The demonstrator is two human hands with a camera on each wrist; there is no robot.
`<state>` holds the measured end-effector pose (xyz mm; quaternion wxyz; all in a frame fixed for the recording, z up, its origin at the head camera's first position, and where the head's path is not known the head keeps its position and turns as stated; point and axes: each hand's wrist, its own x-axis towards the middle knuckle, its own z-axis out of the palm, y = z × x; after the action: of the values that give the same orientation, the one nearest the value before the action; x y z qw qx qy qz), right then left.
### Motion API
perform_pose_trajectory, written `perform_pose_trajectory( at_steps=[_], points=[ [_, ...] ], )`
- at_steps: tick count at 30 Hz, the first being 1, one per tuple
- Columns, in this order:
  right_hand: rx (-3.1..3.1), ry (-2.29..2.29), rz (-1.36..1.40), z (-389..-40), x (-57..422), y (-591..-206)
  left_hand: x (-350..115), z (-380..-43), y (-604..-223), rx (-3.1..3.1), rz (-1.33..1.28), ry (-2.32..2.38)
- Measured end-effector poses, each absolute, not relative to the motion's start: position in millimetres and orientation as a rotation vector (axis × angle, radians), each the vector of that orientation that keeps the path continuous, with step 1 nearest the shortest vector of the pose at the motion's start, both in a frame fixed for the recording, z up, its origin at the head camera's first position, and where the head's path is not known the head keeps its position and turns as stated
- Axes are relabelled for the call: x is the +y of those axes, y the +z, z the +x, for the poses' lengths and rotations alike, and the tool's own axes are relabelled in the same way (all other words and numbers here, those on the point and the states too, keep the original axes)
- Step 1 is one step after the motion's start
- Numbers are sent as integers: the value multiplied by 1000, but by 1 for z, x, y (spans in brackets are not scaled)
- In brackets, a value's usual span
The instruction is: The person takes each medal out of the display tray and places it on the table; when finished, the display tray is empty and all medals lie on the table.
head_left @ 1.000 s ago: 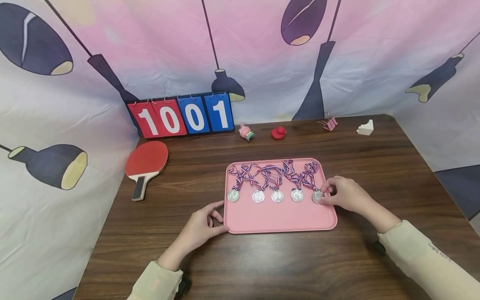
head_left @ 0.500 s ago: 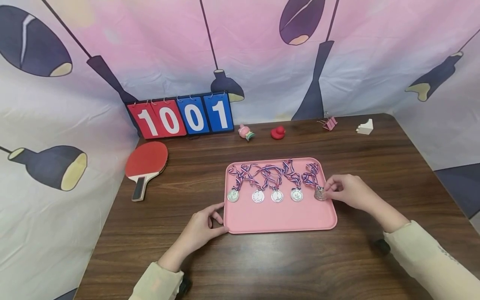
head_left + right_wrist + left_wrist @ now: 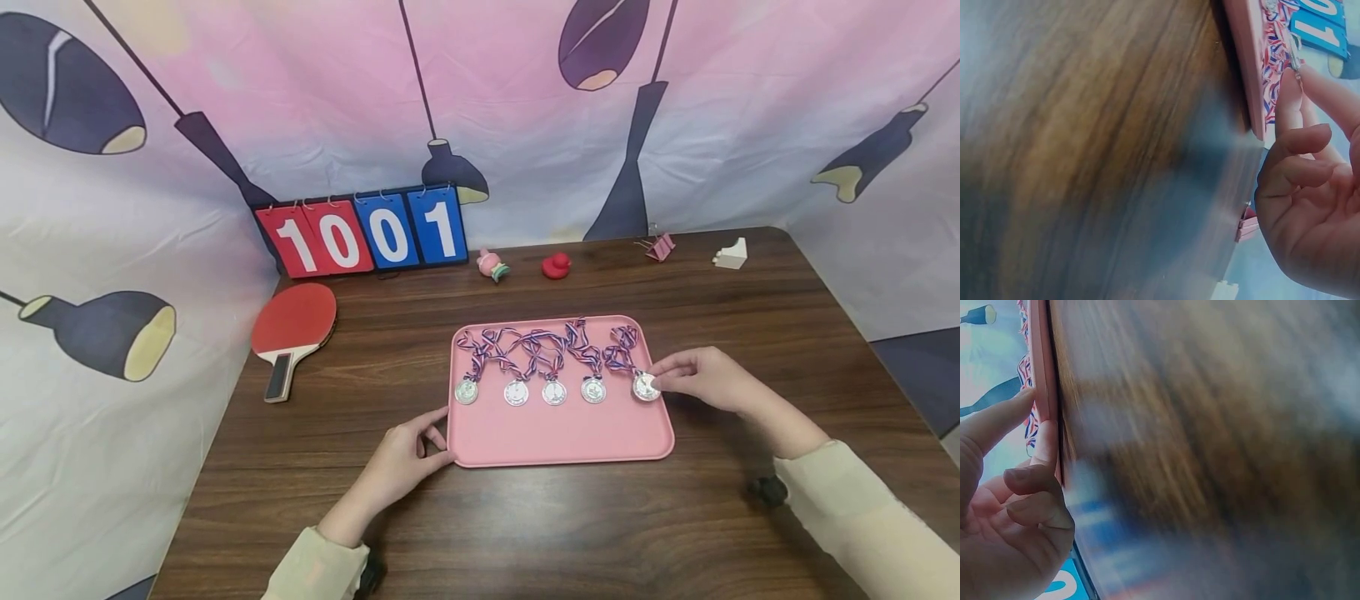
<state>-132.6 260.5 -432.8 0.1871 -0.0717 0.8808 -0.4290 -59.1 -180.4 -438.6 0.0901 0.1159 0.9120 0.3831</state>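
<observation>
A pink tray on the table bears several silver medals with striped red, white and blue ribbons, laid in a row. My right hand pinches the rightmost medal at its right edge between thumb and fingertips. In the right wrist view this medal appears edge-on, while the other fingers of that hand are curled. My left hand touches the tray's left edge near the front corner with thumb and index fingertip, seen closely in the left wrist view. The leftmost medal lies nearest that edge.
A table tennis bat lies at the left. Behind stand a flip scoreboard, a small pink figure, a red rubber duck, a pink binder clip and a white block. A printed cloth hangs behind the table.
My right hand has moved slightly right, and the rightmost medal has shifted right with it. Its face now looks brighter and more uncovered. The left hand and the tray have stayed put.
</observation>
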Motion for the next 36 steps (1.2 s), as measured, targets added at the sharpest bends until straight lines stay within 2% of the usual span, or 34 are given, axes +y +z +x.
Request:
perform_pose_trajectory(
  at_steps=[10,22,36],
  points=[
    [2484,-1298,-100,-136,272,-413,-179,-59,-437,2708,332,1142],
    [2715,-1326,144,-149,290,-380,-179,-59,-438,2727,317,1138],
    [2660,-1251,225,-160,311,-406,-180,-59,-439,2714,331,1115]
  ],
)
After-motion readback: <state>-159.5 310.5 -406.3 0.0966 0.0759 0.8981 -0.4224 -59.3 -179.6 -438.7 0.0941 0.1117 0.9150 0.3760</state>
